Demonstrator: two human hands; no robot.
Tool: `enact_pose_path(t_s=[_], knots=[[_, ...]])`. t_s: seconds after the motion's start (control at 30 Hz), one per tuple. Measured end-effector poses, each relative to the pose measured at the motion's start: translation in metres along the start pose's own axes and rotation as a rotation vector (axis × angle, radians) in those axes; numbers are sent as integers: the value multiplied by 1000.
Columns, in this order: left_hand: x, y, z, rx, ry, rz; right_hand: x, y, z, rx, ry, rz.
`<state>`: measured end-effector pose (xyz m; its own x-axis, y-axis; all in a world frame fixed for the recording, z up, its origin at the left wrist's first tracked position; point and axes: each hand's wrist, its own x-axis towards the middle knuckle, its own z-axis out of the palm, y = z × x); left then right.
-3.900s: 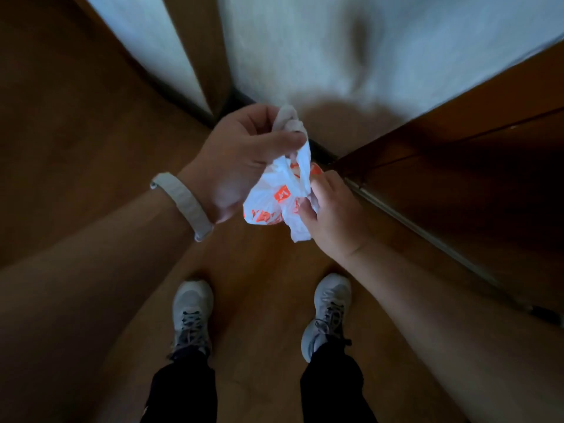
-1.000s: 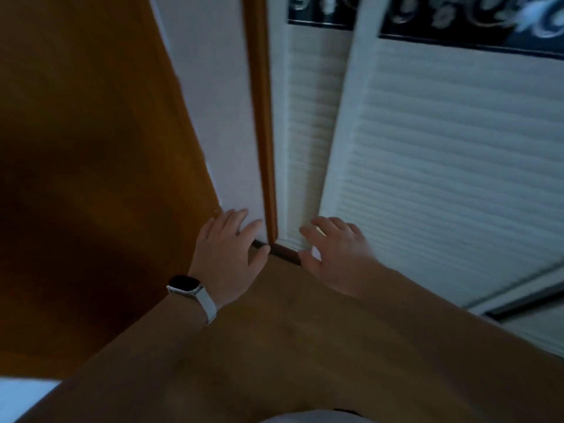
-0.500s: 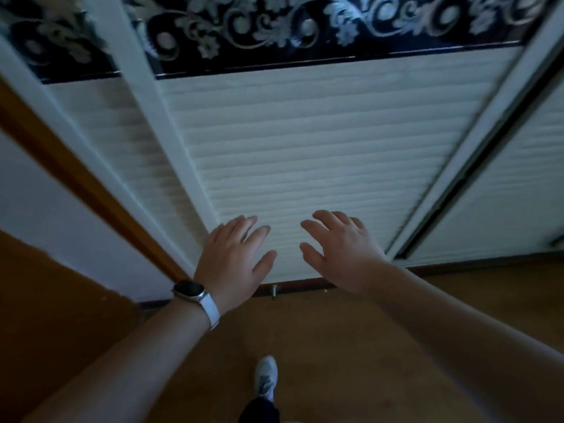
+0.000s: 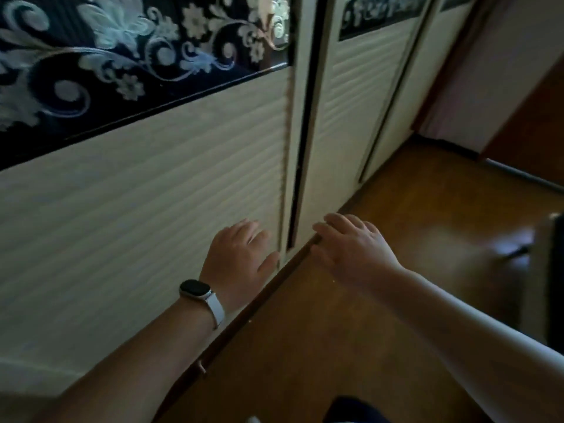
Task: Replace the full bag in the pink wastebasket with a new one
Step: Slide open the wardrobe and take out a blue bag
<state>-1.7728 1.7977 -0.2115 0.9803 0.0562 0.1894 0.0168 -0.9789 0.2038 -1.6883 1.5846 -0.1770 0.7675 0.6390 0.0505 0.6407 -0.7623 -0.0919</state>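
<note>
No pink wastebasket and no bag anywhere in view, so direction from the hands cannot be told; likewise its long axis and which hand lies nearer. Left hand (image 4: 236, 257) empty, fingers loosely spread, palm down, held out in front of the ribbed white sliding door (image 4: 146, 215); whether touching it cannot be told. Right hand (image 4: 351, 248) empty too, fingers spread and slightly curled, out over the wooden floor (image 4: 351, 346) just beside the door's bottom track. A pale-strapped watch (image 4: 198, 293) on the left wrist. Between the hands, a dark narrow gap (image 4: 300, 184) separating this door from the next panel. Above, a dark floral band (image 4: 122, 56). At far right, a dark upright object (image 4: 552, 276), too cut off to name. Probably walking through the room, bin to be found beyond the frame.
</note>
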Motion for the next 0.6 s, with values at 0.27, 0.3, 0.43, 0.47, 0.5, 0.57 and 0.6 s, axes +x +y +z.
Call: enact_pose_path(t_s=[0.27, 0.3, 0.43, 0.47, 0.5, 0.57, 0.6], knots=[[84, 43, 28, -82, -49, 225, -15, 64, -9, 26, 28, 266], [98, 53, 32, -85, -55, 246, -16, 78, -11, 30, 38, 299], [142, 97, 43, -93, -33, 327, -21, 133, -16, 37, 110, 376], [154, 113, 46, -86, -26, 350, -22, 151, -17, 35, 119, 391], [166, 128, 48, -73, -24, 371, -22, 169, -19, 36, 124, 403], [192, 161, 53, -49, -34, 396, -22, 205, -24, 56, 139, 432], [205, 177, 56, -42, -43, 404, -22, 222, -27, 73, 159, 445]])
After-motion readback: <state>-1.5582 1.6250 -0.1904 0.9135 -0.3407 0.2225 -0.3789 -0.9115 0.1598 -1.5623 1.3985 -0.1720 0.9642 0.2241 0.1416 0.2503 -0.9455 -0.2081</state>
